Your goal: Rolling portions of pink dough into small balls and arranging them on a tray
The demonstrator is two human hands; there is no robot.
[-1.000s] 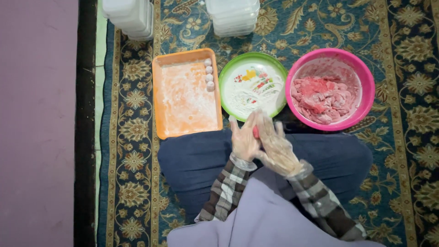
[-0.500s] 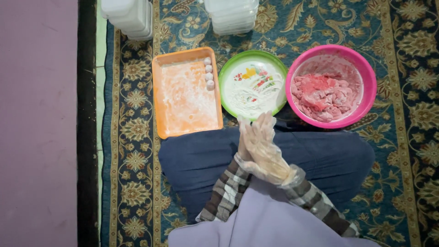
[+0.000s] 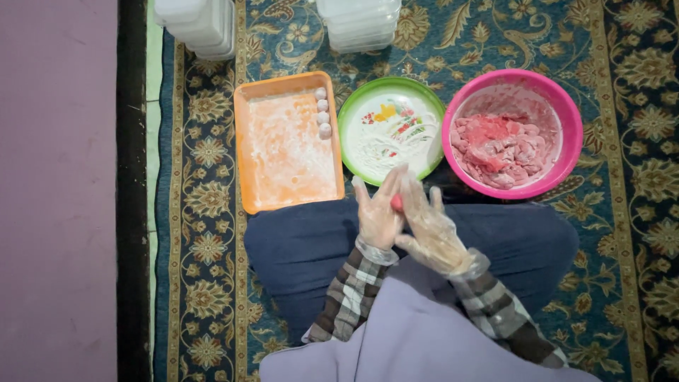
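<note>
Left hand (image 3: 378, 212) and right hand (image 3: 430, 230), both in clear gloves, pressed palm to palm over the lap. Fingers (image 3: 404, 185) nearly straight, closed around a small pink lump (image 3: 397, 204) between palms. Just ahead on the carpet (image 3: 622, 212): orange tray (image 3: 263, 205), green plate (image 3: 350, 148), pink bowl (image 3: 573, 120) of pink mix.

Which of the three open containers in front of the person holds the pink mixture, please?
The round pink bowl on the right; the orange tray holds small floured balls, the green-rimmed plate only flour.
</note>
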